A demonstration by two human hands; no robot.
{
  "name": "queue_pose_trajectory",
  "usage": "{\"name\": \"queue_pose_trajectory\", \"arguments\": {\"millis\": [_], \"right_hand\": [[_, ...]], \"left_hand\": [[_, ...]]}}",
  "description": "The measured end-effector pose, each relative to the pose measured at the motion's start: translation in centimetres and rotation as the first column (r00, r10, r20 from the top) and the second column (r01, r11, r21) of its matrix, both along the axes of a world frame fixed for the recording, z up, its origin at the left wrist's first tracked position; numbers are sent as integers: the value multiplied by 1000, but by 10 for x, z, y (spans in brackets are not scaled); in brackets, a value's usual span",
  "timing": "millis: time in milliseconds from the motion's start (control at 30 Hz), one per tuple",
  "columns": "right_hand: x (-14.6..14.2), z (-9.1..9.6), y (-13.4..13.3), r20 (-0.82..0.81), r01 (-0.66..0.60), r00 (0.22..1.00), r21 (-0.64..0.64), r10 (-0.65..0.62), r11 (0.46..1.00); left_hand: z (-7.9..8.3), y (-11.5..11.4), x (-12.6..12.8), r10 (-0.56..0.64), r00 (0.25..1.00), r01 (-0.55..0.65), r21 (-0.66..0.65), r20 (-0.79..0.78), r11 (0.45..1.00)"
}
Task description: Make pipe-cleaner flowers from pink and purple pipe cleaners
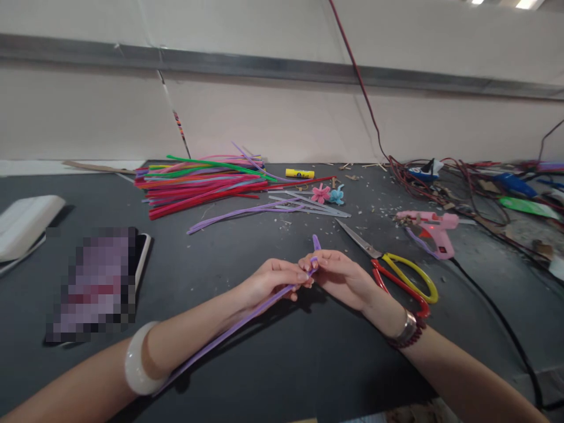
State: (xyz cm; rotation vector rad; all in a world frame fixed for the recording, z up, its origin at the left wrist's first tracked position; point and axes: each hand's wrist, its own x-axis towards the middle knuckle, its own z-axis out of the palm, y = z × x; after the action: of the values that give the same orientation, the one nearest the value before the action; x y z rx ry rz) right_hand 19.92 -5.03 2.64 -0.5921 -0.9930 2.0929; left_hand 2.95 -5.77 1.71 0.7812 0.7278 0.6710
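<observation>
Between my two hands runs a purple pipe cleaner (247,318), its long tail passing under my left forearm. My left hand (279,279) pinches it with thumb and fingers. Close against it, my right hand (341,273) grips the short end, which sticks up past the fingertips in a narrow bend. Just right of my right hand lie scissors (394,273) with one red and one yellow handle, blades pointing away to the left. Beyond my hands lie more purple pipe cleaners (233,215), clear glue sticks (319,205), a pink flower (320,193) and a blue flower (337,195).
A large bundle of coloured pipe cleaners (207,185) lies at the back left, near a yellow tube (299,174). At right sits a pink glue gun (436,229) with a black cord. Tangled wires (409,182) are behind it. A phone (94,282) and white box (30,223) are left.
</observation>
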Motion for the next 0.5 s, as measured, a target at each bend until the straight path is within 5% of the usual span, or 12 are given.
{"name": "queue_pose_trajectory", "arguments": {"millis": [233, 500], "right_hand": [[5, -2, 4, 110, 37, 993, 88, -47, 995], [-3, -6, 2, -15, 59, 998, -36, -60, 998]], "left_hand": [[0, 2, -2, 29, 997, -26, 50, -67, 998], [3, 0, 0, 40, 998, -36, 92, -43, 995]]}}
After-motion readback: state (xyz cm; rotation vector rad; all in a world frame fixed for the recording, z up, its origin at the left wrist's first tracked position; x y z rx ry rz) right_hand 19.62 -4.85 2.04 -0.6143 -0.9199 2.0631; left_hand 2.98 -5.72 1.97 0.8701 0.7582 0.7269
